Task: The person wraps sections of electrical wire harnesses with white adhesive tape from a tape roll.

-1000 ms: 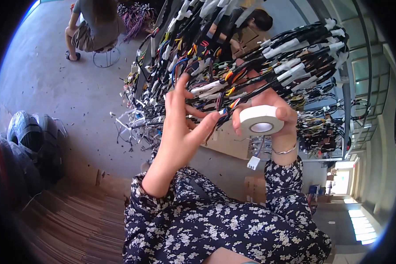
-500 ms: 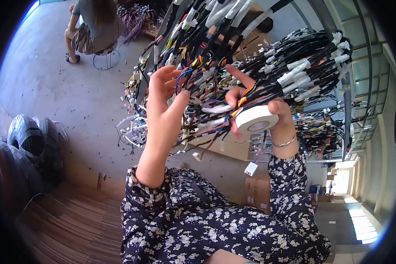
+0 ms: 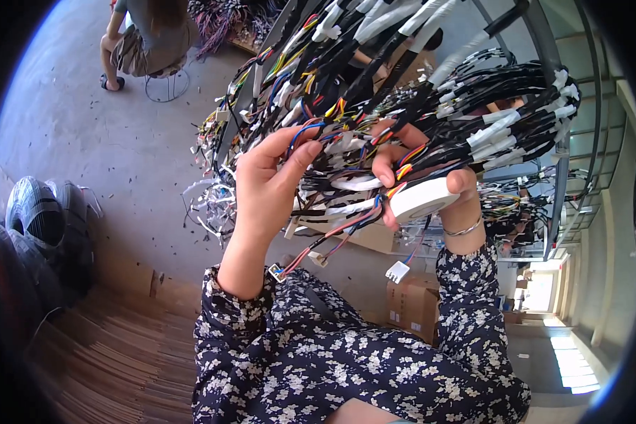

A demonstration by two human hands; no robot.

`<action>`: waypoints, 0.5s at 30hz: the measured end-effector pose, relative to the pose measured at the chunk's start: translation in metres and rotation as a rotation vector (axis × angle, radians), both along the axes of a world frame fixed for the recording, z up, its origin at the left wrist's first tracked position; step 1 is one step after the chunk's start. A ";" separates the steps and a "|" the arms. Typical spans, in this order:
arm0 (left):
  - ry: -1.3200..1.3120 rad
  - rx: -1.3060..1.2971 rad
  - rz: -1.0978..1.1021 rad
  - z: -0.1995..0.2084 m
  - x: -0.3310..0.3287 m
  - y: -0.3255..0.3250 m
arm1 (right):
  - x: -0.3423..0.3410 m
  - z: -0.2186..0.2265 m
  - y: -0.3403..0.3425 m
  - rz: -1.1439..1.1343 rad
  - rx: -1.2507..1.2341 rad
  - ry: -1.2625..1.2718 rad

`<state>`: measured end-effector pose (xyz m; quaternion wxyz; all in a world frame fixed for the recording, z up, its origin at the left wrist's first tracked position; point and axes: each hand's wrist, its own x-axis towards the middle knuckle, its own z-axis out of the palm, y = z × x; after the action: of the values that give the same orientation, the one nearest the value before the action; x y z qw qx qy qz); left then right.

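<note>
My left hand [image 3: 265, 187] pinches thin blue and dark wires [image 3: 298, 136] between thumb and fingers. In my right hand [image 3: 461, 194] sits a roll of white tape [image 3: 422, 200], its thumb over the outer edge. The fingers of that hand also hold a branch of the wire harness [image 3: 403, 172], black-wrapped with red, yellow and blue wires showing. Below the hands dangle a white connector [image 3: 397, 271] and a smaller connector [image 3: 278, 273] on pinkish-brown wires. Many taped harnesses [image 3: 381, 42] in black and white hang just beyond my hands.
A metal rack [image 3: 540, 42] carries the harness bundles. Someone sits on a stool [image 3: 168, 86] at the far left, and another person is partly hidden behind the bundles. Dark wrapped bundles [image 3: 42, 219] and stacked cardboard [image 3: 120, 346] lie at left; a carton [image 3: 413, 311] stands below.
My left hand has closed its thumb and fingers on the wires. My right hand, with the tape, has shifted slightly right. The connector on pinkish-brown wires now hangs into view.
</note>
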<state>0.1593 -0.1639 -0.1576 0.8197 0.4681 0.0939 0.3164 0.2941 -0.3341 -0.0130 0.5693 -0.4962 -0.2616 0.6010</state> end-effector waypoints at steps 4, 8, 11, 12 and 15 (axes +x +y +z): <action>-0.025 -0.013 -0.080 -0.004 0.002 0.002 | 0.002 -0.005 0.001 -0.055 -0.015 0.154; -0.118 0.015 -0.280 0.009 -0.001 0.007 | 0.005 -0.005 -0.009 -0.043 0.021 0.201; -0.108 0.192 -0.300 0.008 -0.004 0.010 | 0.002 -0.004 -0.006 -0.011 -0.002 0.150; -0.104 0.277 -0.265 0.007 -0.003 0.011 | 0.000 -0.004 -0.006 -0.010 -0.010 0.152; -0.115 0.413 -0.175 0.007 0.001 0.008 | 0.000 -0.008 -0.010 -0.027 0.040 0.136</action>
<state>0.1601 -0.1562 -0.1511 0.7350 0.6134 -0.0607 0.2826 0.2944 -0.3442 -0.0212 0.6035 -0.4461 -0.2275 0.6205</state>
